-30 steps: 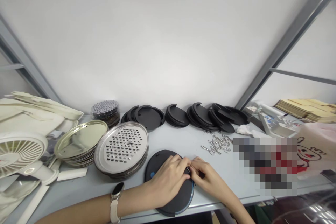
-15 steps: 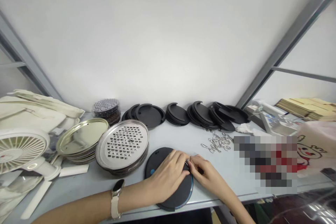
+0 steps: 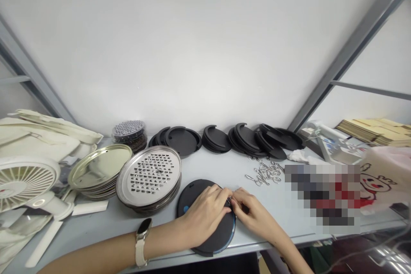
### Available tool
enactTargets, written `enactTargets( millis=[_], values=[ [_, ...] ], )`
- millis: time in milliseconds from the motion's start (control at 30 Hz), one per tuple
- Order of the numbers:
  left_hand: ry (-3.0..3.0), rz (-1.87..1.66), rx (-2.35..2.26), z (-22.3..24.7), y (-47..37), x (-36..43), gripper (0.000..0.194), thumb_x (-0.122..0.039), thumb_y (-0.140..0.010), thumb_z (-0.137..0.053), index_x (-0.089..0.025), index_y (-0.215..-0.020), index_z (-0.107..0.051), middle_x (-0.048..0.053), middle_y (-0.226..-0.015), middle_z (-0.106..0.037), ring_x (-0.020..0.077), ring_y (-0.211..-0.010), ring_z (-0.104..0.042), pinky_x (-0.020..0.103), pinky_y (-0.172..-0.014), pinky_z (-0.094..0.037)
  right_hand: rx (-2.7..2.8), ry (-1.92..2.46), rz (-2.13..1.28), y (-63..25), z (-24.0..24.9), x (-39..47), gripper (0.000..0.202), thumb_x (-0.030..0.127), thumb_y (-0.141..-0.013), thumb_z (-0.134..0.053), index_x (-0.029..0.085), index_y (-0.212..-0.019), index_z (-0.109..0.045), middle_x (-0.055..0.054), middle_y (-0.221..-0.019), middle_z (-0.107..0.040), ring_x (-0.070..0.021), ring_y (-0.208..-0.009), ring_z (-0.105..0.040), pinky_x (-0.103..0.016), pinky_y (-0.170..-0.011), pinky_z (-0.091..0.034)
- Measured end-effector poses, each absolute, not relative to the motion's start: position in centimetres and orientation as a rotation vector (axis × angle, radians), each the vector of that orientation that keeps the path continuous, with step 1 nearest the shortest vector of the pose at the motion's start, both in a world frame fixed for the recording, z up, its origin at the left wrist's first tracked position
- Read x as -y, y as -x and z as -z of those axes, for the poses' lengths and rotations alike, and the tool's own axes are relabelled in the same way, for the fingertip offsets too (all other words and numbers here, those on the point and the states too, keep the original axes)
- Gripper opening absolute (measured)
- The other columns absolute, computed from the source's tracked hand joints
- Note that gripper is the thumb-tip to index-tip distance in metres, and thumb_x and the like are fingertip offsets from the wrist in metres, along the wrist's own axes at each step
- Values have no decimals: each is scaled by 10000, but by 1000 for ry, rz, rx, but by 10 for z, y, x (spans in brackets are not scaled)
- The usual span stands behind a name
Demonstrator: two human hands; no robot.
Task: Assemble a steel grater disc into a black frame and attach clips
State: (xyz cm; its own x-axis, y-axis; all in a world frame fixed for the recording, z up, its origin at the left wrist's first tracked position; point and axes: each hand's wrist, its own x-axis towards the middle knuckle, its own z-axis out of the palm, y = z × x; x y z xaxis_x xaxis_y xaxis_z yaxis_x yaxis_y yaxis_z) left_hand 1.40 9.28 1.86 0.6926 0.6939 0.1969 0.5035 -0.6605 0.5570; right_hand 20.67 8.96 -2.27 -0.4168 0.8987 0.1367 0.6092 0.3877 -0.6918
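Head: disc (image 3: pixel 218 237) on grey table (image 3: pixel 199 168); white wall (image 3: pixel 205 51)

No words or numbers are legible. The pale bag (image 3: pixel 393 162) at right bears a printed cartoon figure (image 3: pixel 375 185); the white fan (image 3: pixel 22 176) at left, an illegible red mark (image 3: pixel 4 191).

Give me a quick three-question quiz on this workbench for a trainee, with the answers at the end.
1. Which wrist wears the round-faced watch with a pale strap? A: right. B: left. C: both.
2. True or false: the loose heap of small silver metal clips lies to the right of the stack of round silver discs with a perforated top.
3. Fill in: the left hand lies across a flat round black disc, and the right hand is close to the disc's ____ edge.

Key: 1. B. 2. True. 3. right.
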Motion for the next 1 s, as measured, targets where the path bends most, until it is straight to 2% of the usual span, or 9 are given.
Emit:
enactTargets(
  millis=[267,700,1000],
  values=[
    [-2416,-556,-908,-18,-14,-93,143,-126,-921,-478,-199,-1044,-482,31,-1004,-553,200,-942,-493,322,-837,-416,2150,1293,-761,-207,21,-89,273,191,-929,-362,210,-658,-339,27,-631,-421,-164,-670,-438,-287,-651,-360],
    [-2439,-548,-935,-16,-14,-93,216,-110,-915,-466,-210,-1106,-478,42,-1050,-549,210,-975,-504,353,-875,-429,2143,1315,-734,-207,22,-88,250,119,-860,-391,214,-646,-305,32,-631,-404,-157,-671,-432,-270,-626,-349],
    [-2462,-582,-944,-15,-14,-92,160,-148,-934,-438,-200,-1083,-464,44,-1046,-530,207,-967,-505,365,-881,-439,2125,1294,-727,-205,20,-88,283,247,-973,-341,209,-694,-373,20,-672,-469,-163,-698,-461,-280,-674,-368]
  ],
)
